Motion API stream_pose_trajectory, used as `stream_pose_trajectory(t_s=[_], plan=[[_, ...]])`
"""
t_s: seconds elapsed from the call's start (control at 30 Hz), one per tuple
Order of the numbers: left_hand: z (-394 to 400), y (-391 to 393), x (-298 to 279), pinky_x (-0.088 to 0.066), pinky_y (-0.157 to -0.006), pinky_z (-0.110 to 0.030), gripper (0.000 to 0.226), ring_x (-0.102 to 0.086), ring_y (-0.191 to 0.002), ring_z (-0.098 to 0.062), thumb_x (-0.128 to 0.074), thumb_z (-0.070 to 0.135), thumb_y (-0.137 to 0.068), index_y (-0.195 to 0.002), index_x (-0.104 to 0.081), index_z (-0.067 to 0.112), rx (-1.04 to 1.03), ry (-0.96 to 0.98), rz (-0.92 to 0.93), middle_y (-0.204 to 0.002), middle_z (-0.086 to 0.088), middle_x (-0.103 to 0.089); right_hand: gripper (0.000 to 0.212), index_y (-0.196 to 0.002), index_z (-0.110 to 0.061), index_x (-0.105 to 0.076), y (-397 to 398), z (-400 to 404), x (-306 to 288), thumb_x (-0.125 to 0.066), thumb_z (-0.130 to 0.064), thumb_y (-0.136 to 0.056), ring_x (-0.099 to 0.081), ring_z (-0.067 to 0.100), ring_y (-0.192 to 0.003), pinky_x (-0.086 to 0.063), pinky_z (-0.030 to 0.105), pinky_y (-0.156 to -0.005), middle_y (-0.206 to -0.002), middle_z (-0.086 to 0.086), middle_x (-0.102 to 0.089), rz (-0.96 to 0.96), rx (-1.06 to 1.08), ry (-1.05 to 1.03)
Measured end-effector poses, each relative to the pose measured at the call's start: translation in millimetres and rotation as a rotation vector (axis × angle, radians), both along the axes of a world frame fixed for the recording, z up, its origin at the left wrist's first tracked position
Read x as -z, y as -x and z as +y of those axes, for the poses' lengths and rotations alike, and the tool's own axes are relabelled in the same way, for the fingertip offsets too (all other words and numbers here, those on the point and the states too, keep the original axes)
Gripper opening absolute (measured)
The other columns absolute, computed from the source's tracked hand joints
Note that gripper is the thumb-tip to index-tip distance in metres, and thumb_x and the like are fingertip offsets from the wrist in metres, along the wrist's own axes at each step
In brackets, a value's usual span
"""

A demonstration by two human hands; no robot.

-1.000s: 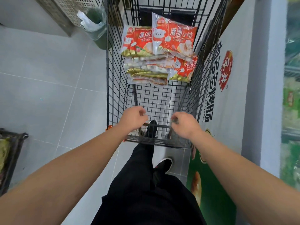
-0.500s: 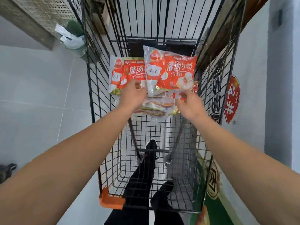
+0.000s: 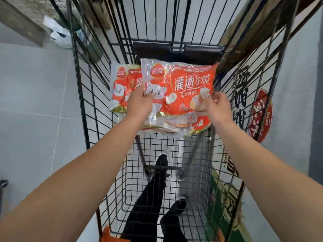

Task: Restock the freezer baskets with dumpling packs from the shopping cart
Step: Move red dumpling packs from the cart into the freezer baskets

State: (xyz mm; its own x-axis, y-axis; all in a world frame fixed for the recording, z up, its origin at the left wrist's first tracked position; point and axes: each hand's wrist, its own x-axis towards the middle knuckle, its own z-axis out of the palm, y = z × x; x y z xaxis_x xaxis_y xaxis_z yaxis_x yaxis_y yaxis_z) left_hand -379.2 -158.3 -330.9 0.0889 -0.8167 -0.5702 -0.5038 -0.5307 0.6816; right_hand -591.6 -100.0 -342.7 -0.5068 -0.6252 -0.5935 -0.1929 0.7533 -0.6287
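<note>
Both hands (image 3: 176, 105) pinch top dumpling pack (image 3: 185, 89) (shopping cart (image 3: 174, 180) wires around).

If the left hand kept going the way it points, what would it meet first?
The left hand already pinches the top dumpling pack. Pushing on forward, it would likely meet the second pack beside it, though depth is unclear.

Dumpling packs (image 3: 185, 88): glossy crinkled plastic film. Shopping cart (image 3: 83, 95): black coated wire. Floor (image 3: 35, 102): smooth matt tile.
</note>
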Motion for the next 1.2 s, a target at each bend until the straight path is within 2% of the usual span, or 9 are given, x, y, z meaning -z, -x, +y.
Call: stream_pose_trajectory(t_s=[0.17,0.33,0.5,0.67,0.8,0.87,0.97,1.07,1.2], plan=[[3,-42,13,-0.054,-0.093,-0.055,0.005,-0.068,-0.104,-0.032,-0.061,0.008,-0.085,-0.089,-0.063,0.012,-0.201,-0.119,0.092,-0.106,-0.014,-0.072,0.029,-0.093,-0.022,-0.068,-1,-16,25,-0.061,-0.037,-0.069,-0.069,0.028,-0.104,-0.052,0.053,-0.097,-0.11,0.003,-0.073,-0.431,0.169,-0.056],[5,-37,-3,-0.055,-0.093,-0.051,0.021,-0.07,-0.101,-0.028,-0.066,0.021,-0.079,-0.095,-0.068,0.008,-0.222,-0.104,0.174,-0.102,-0.009,-0.074,0.01,-0.101,-0.012,-0.065,-10,6,-18,-0.061,-0.017,-0.093,-0.075,0.024,-0.089,-0.061,0.044,-0.075,-0.089,0.001,-0.077,-0.57,0.289,0.062],[37,-23,-25,-0.058,-0.085,-0.039,0.016,-0.07,-0.096,-0.024,-0.055,0.02,-0.099,-0.088,-0.067,0.02,-0.193,-0.053,0.162,-0.1,-0.006,-0.073,0.006,-0.096,-0.008,-0.063,-13,53,-57,-0.064,-0.007,-0.091,-0.074,0.03,-0.088,-0.061,0.047,-0.076,-0.09,0.008,-0.075,-0.504,0.319,0.08],[87,-17,-63,-0.057,-0.073,-0.027,0.017,-0.073,-0.089,-0.012,-0.055,0.016,-0.1,-0.108,-0.07,0.018,-0.177,-0.054,0.283,-0.091,0.009,-0.075,0.007,-0.085,-0.013,-0.066,-13,130,-101,-0.067,-0.006,-0.087,-0.072,0.031,-0.091,-0.056,0.06,-0.085,-0.09,0.009,-0.075,-0.422,0.357,0.134],[146,-2,-103,-0.056,-0.063,-0.022,0.017,-0.073,-0.076,-0.008,-0.056,0.017,-0.101,-0.089,-0.068,0.02,-0.116,-0.067,0.357,-0.074,0.013,-0.075,0.01,-0.081,-0.017,-0.064,-9,209,-134,-0.069,-0.009,-0.083,-0.071,0.036,-0.089,-0.055,0.063,-0.083,-0.089,0.014,-0.074,-0.321,0.451,0.2],[179,6,-116,-0.057,-0.066,-0.024,0.014,-0.074,-0.081,-0.009,-0.058,0.018,-0.1,-0.091,-0.068,0.02,-0.073,-0.081,0.38,-0.084,0.008,-0.077,0.012,-0.081,-0.017,-0.064,-6,254,-147,-0.069,-0.007,-0.083,-0.072,0.034,-0.087,-0.059,0.056,-0.08,-0.089,0.013,-0.075,-0.283,0.556,0.262],[230,23,-133,-0.06,-0.077,-0.034,0.009,-0.074,-0.089,-0.015,-0.062,0.02,-0.098,-0.096,-0.071,0.02,0.019,-0.104,0.419,-0.095,0.001,-0.078,0.013,-0.081,-0.016,-0.064,-1,331,-162,-0.067,-0.005,-0.085,-0.07,0.021,-0.072,-0.06,0.033,-0.061,-0.08,0.006,-0.073,-0.245,0.699,0.344],[298,47,-154,-0.058,-0.067,-0.026,0.011,-0.074,-0.077,-0.009,-0.062,0.017,-0.098,-0.09,-0.07,0.017,0.172,-0.099,0.45,-0.083,0.005,-0.077,0.011,-0.072,-0.018,-0.066,5,421,-170,-0.072,-0.011,-0.079,-0.07,0.026,-0.077,-0.059,0.039,-0.072,-0.077,0.005,-0.073,-0.194,0.809,0.405],[392,75,-169,-0.058,-0.086,-0.039,0.011,-0.072,-0.089,-0.019,-0.064,0.019,-0.097,-0.091,-0.072,0.014,0.36,-0.078,0.429,-0.095,-0.004,-0.076,0.019,-0.071,-0.016,-0.062,4,543,-183,-0.07,-0.002,-0.081,-0.065,0.014,-0.061,-0.054,0.028,-0.06,-0.064,-0.002,-0.069,-0.169,0.959,0.503]])
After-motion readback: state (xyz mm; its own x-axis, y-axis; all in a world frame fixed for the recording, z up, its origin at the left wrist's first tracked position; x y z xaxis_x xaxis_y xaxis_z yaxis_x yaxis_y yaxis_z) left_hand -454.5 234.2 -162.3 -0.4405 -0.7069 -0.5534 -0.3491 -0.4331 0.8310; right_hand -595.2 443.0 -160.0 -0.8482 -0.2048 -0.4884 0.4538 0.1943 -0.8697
